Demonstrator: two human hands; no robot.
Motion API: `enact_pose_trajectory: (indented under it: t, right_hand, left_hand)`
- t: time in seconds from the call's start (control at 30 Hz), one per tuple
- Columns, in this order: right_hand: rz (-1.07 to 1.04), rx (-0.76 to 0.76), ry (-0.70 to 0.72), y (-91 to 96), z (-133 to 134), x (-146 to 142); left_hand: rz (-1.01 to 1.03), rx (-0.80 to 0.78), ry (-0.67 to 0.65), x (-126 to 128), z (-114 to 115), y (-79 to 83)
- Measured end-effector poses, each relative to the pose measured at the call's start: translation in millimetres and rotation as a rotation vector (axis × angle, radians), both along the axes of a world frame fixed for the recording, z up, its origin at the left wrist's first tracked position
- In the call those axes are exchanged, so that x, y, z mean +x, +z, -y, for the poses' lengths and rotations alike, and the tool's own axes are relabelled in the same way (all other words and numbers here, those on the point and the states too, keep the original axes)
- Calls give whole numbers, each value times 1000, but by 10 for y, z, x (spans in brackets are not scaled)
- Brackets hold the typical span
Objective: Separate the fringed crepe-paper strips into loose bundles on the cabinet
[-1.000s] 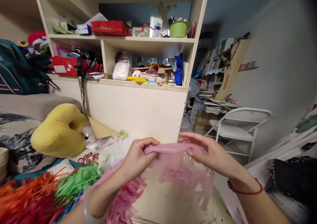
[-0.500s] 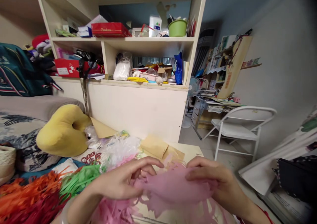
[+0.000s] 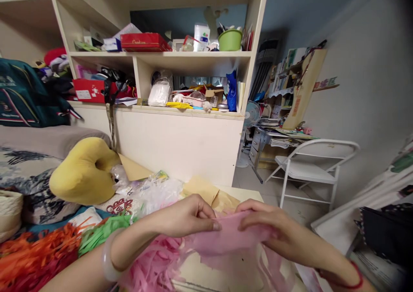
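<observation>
A thin, translucent pink sheet with fringed strips [image 3: 222,237] is stretched between my two hands above a pale table [image 3: 206,270]. My left hand [image 3: 193,216] pinches its upper edge between thumb and fingers. On the other side, my right hand [image 3: 264,223] grips the sheet's right part, fingers curled over it. Loose pink strips hang below my right hand. Beneath my left forearm lies a heap of pink strips [image 3: 155,262]. Whether the sheet is paper or fabric I cannot tell.
Green strips [image 3: 100,232] and orange strips [image 3: 41,249] are piled at the left. Behind them sits a yellow cushion [image 3: 82,171]. Brown paper [image 3: 201,191] and clear plastic bags [image 3: 161,191] lie at the table's back. A white folding chair [image 3: 309,171] stands at right.
My left hand has moved right and slightly up, from loosely bent fingers to a pinch on the pink sheet's edge near my right hand. My right hand keeps its hold.
</observation>
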State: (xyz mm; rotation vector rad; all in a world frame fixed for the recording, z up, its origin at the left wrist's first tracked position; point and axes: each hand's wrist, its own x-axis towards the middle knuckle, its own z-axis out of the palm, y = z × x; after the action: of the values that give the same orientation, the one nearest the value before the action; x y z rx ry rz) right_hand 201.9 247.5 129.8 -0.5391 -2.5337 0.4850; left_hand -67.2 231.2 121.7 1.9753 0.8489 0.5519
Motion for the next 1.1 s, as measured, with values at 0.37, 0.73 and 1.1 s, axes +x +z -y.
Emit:
enact_pose_trajectory:
  t: [0.37, 0.73, 1.1]
  right_hand:
    - [236, 23, -270, 38, -24, -483]
    - [440, -22, -387, 243, -9, -234]
    - [470, -408, -292, 447, 41, -51]
  left_hand:
    - [-221, 544, 211, 114, 120, -37]
    - [-474, 636, 232, -410, 190, -80]
    - [-155, 1310, 30, -47, 223, -438]
